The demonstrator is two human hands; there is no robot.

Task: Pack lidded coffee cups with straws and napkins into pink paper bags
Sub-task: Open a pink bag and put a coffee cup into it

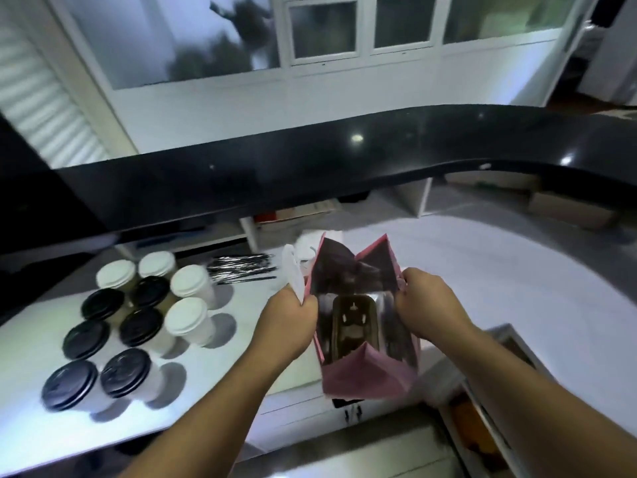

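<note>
Both hands grip the open pink bag's (367,376) rim: left hand (287,317) and right hand (425,296) clenched on opposite sides, beside the cups (186,284).

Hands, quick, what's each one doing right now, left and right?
Left hand: grip closed on the left rim of the pink paper bag.
Right hand: grip closed on the bag's right rim.
</note>
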